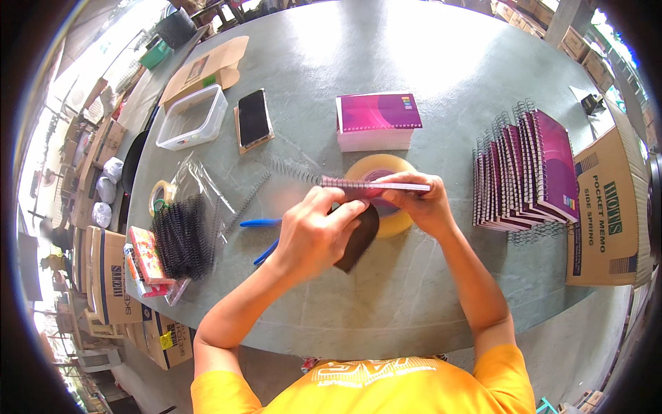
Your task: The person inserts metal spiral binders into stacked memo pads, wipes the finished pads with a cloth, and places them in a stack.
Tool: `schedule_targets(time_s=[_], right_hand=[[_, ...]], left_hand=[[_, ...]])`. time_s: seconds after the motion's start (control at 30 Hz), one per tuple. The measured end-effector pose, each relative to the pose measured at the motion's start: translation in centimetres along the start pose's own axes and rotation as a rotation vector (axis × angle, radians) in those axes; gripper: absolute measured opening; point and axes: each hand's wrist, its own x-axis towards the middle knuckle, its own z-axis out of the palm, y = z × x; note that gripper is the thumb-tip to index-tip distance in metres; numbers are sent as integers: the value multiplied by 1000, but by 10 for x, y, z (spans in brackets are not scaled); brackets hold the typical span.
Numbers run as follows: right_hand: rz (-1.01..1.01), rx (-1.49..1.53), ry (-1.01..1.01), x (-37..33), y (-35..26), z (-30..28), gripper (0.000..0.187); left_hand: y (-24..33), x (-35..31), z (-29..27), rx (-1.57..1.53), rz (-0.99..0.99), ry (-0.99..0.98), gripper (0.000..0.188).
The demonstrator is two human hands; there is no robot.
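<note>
A small notebook is held almost edge-on in front of me, its punched spine up. My right hand grips its right end, fingers below and thumb against the cover. A black spiral coil runs into the spine and trails out to the left. My left hand is closed at the spine's left part, fingers bent and pressed against the notebook and coil. Beneath my hands lie a wide roll of tape and a dark brown flat piece. Blue-handled pliers are partly hidden by my left hand.
Purple loose notebooks are stacked ahead; coil-bound ones stand at right beside a cardboard box. Leftward are a bundle of black coils, a smaller tape roll, a clear plastic tub and a phone.
</note>
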Motion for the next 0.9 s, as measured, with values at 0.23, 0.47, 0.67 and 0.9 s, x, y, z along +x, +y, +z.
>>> schedule_targets(time_s=[0.23,0.47,0.67,0.9], right_hand=[[9,-6,-18,-2,7,-2,25],[-10,-8,-82,0,6,0,29],[66,1,-114,-6,5,-3,26],[12,-30,-137,-4,3,-4,34]], left_hand=[[-5,5,4,117,-52,137,30],[-2,15,-6,43,17,196,34],[-15,26,-8,117,134,485,34],[17,38,-15,-16,-165,512,31]])
